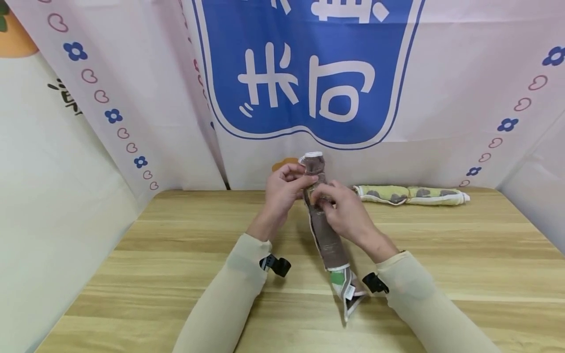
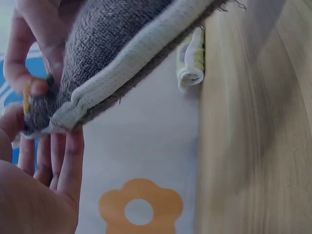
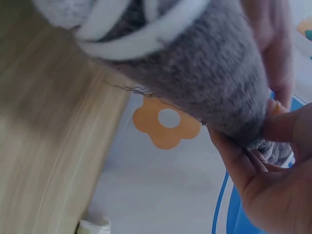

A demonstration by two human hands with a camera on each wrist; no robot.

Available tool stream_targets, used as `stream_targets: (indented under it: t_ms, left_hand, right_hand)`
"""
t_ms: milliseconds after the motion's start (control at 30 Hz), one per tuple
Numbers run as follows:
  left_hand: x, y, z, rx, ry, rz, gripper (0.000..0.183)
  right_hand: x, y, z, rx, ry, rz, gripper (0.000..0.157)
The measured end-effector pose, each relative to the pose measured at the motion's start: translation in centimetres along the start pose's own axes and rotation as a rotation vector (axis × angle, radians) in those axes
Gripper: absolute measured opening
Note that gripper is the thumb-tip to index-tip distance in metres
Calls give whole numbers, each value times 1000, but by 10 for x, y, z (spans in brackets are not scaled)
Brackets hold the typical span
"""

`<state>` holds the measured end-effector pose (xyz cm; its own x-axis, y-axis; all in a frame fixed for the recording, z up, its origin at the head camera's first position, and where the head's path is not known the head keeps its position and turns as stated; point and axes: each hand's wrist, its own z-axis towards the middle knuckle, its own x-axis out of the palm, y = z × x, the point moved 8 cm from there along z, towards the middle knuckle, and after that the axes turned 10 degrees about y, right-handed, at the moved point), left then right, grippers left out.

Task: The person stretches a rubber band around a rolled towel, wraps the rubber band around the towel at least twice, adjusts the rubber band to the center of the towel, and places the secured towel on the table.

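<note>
A brown-grey rolled towel (image 1: 328, 240) with white edging slants up from the table, its loose corner with green and pink patches and a white tag lowest. My left hand (image 1: 282, 189) grips the towel near its upper end, thumb in front. Just below, my right hand (image 1: 346, 211) curls its fingers at the towel's upper part. A thin orange-yellow rubber band (image 2: 26, 101) shows in the left wrist view, pinched at the right fingertip against the towel. In the right wrist view, the right thumb and fingers (image 3: 234, 161) lie on either side of the roll.
A second rolled towel (image 1: 410, 195), yellow-green with grey spots and a band round its middle, lies along the table's back edge to the right. Behind the wooden table (image 1: 185, 274) hangs a white cloth (image 1: 441, 122) with a blue sign print and orange flowers.
</note>
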<state>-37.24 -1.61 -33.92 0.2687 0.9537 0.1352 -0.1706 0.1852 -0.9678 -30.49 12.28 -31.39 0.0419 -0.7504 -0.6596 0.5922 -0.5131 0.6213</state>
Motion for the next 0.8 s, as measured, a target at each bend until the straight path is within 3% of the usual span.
stream_targets:
  t_ms: [100,267,333,467,700,800]
  left_hand:
    - [1,-7,-2,53,-47,58,18]
    - [-2,-10,-4,91,-143,101,18]
    - [-1,-11,-4,96,-148,111,19]
    - [4,-10,-1,86,-69,86,17]
    - [10,6,6,-14,185,-153,12]
    - [9,9,6,-48,208,-166,10]
  right_hand:
    - [0,1,0,7,-17,-41,22]
    - [-3,-1,0,118,-26,-86,9]
    - [-4,-1,0,160,-19,-120,18]
    - [-6,-3,0,221,-3,-108,36]
    - [-15,-15,-2,268,-10,143,28]
    - [-14,-18,-2,262,19,246,25]
